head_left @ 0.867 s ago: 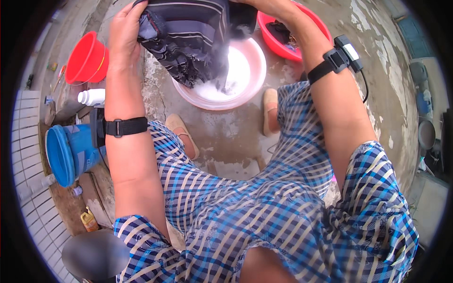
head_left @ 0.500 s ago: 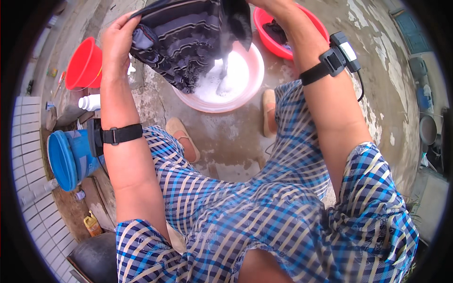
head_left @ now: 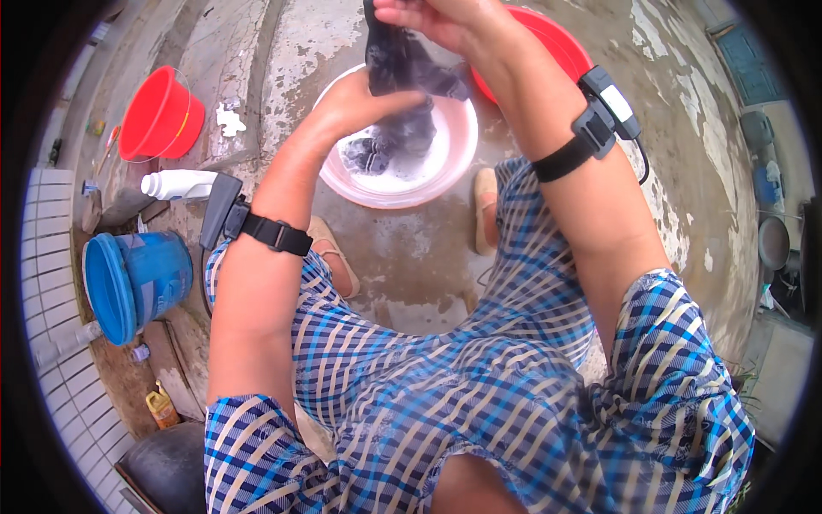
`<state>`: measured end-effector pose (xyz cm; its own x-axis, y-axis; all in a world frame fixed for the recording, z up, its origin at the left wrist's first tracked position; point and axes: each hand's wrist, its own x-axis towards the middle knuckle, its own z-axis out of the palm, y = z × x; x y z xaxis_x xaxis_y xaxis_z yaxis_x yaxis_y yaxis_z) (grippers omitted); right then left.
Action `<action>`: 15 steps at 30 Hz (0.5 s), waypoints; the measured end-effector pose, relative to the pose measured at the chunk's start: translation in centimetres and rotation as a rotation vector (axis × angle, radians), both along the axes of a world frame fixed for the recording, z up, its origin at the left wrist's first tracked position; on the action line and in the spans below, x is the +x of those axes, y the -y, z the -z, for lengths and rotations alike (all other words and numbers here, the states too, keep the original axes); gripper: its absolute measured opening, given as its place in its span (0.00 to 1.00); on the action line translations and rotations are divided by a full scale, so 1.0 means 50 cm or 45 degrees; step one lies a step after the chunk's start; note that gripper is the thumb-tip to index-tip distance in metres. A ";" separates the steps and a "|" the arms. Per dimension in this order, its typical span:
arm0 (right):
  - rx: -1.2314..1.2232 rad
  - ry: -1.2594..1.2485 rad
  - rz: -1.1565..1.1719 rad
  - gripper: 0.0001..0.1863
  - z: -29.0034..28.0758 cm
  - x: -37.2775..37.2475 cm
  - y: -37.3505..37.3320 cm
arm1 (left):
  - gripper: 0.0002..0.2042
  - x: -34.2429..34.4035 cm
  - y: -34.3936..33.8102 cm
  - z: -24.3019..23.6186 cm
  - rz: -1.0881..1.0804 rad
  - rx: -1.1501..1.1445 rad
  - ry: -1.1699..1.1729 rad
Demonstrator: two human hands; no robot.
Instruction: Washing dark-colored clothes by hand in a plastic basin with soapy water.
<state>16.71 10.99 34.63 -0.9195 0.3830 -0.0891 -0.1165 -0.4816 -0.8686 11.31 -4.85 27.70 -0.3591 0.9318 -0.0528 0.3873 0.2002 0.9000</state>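
Your left hand [head_left: 355,98] is closed around the middle of a dark wet cloth [head_left: 402,94], and your right hand [head_left: 428,17] grips its upper end; the cloth hangs down into the pink basin [head_left: 454,163] of soapy water, with a red basin [head_left: 561,47] just behind it

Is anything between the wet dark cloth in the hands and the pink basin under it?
Nothing visible. The dark cloth, gripped by left hand and right hand, hangs straight into the pink basin.
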 end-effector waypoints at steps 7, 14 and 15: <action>-0.123 -0.445 0.129 0.08 -0.060 0.033 -0.065 | 0.20 -0.041 -0.017 0.093 -0.477 0.055 0.205; 0.335 -0.060 0.721 0.07 -0.051 0.096 -0.117 | 0.12 -0.140 -0.005 0.054 -0.644 0.396 0.293; 0.328 -0.036 0.793 0.07 -0.049 0.100 -0.129 | 0.12 -0.146 -0.003 0.032 -0.643 0.399 0.289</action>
<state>21.71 17.44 37.10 -0.5209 0.8481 0.0969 -0.3299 -0.0953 -0.9392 4.00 -4.67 26.09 -0.7705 0.6338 0.0680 0.1062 0.0224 0.9941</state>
